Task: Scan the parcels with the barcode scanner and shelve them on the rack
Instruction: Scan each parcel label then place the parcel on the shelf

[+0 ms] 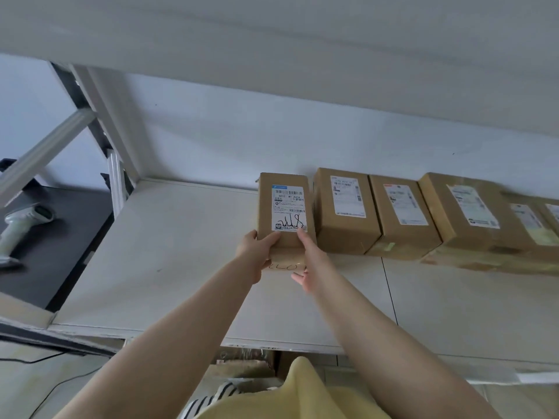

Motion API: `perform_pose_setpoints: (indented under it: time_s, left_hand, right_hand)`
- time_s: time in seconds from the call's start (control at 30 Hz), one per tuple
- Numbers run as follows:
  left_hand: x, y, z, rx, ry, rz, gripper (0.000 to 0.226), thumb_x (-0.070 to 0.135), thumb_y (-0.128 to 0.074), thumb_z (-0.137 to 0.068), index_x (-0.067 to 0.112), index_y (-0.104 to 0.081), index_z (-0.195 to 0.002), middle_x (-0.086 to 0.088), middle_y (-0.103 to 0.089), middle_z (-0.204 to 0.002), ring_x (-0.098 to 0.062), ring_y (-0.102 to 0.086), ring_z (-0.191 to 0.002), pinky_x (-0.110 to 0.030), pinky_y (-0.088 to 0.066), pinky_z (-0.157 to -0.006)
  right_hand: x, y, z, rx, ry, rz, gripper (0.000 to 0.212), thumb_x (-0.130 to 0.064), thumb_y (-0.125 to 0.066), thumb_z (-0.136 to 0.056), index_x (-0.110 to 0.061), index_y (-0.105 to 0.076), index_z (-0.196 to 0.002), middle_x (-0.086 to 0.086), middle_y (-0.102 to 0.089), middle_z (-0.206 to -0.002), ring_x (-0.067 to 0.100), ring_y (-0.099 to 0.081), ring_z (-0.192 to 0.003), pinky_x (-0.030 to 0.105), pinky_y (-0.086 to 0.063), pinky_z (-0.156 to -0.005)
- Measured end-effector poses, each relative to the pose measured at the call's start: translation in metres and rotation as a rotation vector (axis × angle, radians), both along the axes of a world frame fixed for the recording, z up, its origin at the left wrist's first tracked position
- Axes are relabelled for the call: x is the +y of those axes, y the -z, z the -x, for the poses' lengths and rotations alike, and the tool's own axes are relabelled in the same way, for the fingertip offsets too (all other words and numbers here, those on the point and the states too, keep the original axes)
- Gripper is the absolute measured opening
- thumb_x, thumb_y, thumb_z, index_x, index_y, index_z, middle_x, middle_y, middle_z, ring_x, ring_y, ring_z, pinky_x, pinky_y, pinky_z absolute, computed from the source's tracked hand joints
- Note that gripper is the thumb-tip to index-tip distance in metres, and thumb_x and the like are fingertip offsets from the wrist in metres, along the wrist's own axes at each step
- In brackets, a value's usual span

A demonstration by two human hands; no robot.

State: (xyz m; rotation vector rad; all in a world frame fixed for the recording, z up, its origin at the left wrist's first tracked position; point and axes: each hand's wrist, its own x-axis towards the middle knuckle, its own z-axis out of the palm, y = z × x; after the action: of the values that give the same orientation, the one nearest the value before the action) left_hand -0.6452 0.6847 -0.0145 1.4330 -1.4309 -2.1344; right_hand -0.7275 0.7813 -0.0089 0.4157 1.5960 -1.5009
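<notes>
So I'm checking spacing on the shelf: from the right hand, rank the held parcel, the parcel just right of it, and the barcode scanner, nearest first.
1. Held parcel, touched by the right hand.
2. Neighbouring parcel, just to its right.
3. Barcode scanner, far left on the dark table.

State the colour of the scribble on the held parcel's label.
Black, handwritten on the white label of the brown cardboard parcel; seen in the head view.
</notes>
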Motion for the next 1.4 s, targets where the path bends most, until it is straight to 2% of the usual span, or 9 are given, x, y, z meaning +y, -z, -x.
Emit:
perform_pose_setpoints:
  time_s: [0.17, 0.33, 0.43, 0.57, 0.67, 0.8, 0.9, 1.07, 1.4]
  left_hand:
    - [-0.004, -0.006, 0.022, -0.007, -0.004, 0.038, 0.017, 0.023, -0.072, -0.093, 0.016, -0.064, -0.106, -0.002, -0.066, -0.093, -0.024, -0.062, -0.089, -0.044, -0.057, -0.091]
    - [-0.011, -0.012, 0.035, -0.014, -0.008, -0.013, 0.015, 0.016, -0.074, -0.092, 0.012, -0.064, -0.103, -0.004, -0.066, -0.089, -0.022, -0.061, -0.08, -0.044, -0.056, -0.091]
    - [-0.012, -0.013, 0.036, -0.013, -0.02, -0.036, 0.014, 0.014, -0.075, -0.09, 0.011, -0.065, -0.099, -0.003, -0.066, -0.087, -0.023, -0.062, -0.08, -0.045, -0.056, -0.092]
    - [-0.012, -0.009, 0.037, -0.02, -0.044, -0.028, 0.013, 0.015, -0.075, -0.091, 0.015, -0.062, -0.086, -0.002, -0.064, -0.085, -0.021, -0.061, -0.078, -0.046, -0.055, -0.094]
    - [-0.012, -0.005, 0.04, -0.007, -0.043, -0.01, 0.013, 0.018, -0.074, -0.091, 0.017, -0.062, -0.088, 0.0, -0.065, -0.087, -0.025, -0.063, -0.087, -0.046, -0.055, -0.094]
    - [-0.016, -0.006, 0.045, -0.014, -0.03, 0.014, 0.014, 0.022, -0.073, -0.093, 0.02, -0.06, -0.088, 0.0, -0.064, -0.087, -0.027, -0.063, -0.091, -0.046, -0.055, -0.094]
    - [-0.022, -0.007, 0.05, -0.03, -0.015, 0.006, 0.013, 0.019, -0.073, -0.092, 0.015, -0.062, -0.097, -0.001, -0.062, -0.085, -0.025, -0.061, -0.086, -0.045, -0.055, -0.093]
    - [-0.025, -0.01, 0.054, -0.037, -0.03, -0.005, 0.011, 0.013, -0.066, -0.095, 0.014, -0.059, -0.103, 0.001, -0.059, -0.084, -0.015, -0.056, -0.075, -0.037, -0.051, -0.083]
    - [-0.023, -0.012, 0.054, -0.028, -0.02, 0.024, 0.015, 0.022, -0.072, -0.092, 0.017, -0.061, -0.102, 0.0, -0.062, -0.087, -0.025, -0.058, -0.088, -0.04, -0.053, -0.083]
  right_hand:
    - [-0.005, -0.015, 0.018, -0.076, 0.017, -0.024, 0.056, -0.052, -0.073, -0.085, -0.019, -0.049, -0.123, 0.01, -0.048, -0.123, 0.031, -0.048, -0.111, 0.052, -0.039, -0.112]
    - [-0.011, -0.006, 0.029, -0.086, 0.035, 0.064, 0.062, -0.05, -0.081, -0.078, -0.013, -0.058, -0.121, 0.01, -0.065, -0.122, 0.027, -0.066, -0.104, 0.042, -0.051, -0.101]
    - [-0.015, -0.003, 0.03, -0.086, 0.059, 0.074, 0.068, -0.051, -0.083, -0.074, -0.016, -0.058, -0.127, 0.009, -0.065, -0.127, 0.028, -0.064, -0.112, 0.044, -0.048, -0.105]
    - [-0.017, -0.01, 0.029, -0.081, 0.057, 0.073, 0.06, -0.048, -0.076, -0.083, -0.013, -0.055, -0.127, 0.007, -0.063, -0.117, 0.023, -0.062, -0.092, 0.037, -0.047, -0.09]
    - [-0.017, -0.014, 0.03, -0.078, 0.069, 0.061, 0.06, -0.048, -0.074, -0.086, -0.014, -0.051, -0.13, 0.007, -0.057, -0.113, 0.024, -0.059, -0.098, 0.04, -0.045, -0.102]
    - [-0.025, -0.018, 0.033, -0.057, 0.074, 0.057, 0.071, -0.051, -0.074, -0.084, -0.013, -0.048, -0.139, 0.01, -0.052, -0.143, 0.028, -0.053, -0.129, 0.044, -0.039, -0.111]
    - [-0.028, -0.018, 0.034, -0.063, 0.09, 0.055, 0.065, -0.049, -0.071, -0.087, -0.013, -0.048, -0.136, 0.007, -0.052, -0.132, 0.024, -0.061, -0.105, 0.04, -0.043, -0.105]
    - [-0.033, -0.019, 0.039, -0.077, 0.112, 0.03, 0.063, -0.041, -0.064, -0.095, -0.013, -0.039, -0.146, 0.011, -0.036, -0.154, 0.03, -0.043, -0.138, 0.043, -0.039, -0.111]
    - [-0.03, -0.024, 0.038, -0.067, 0.055, 0.069, 0.069, -0.048, -0.07, -0.088, -0.011, -0.044, -0.14, 0.008, -0.052, -0.142, 0.027, -0.054, -0.129, 0.044, -0.039, -0.11]
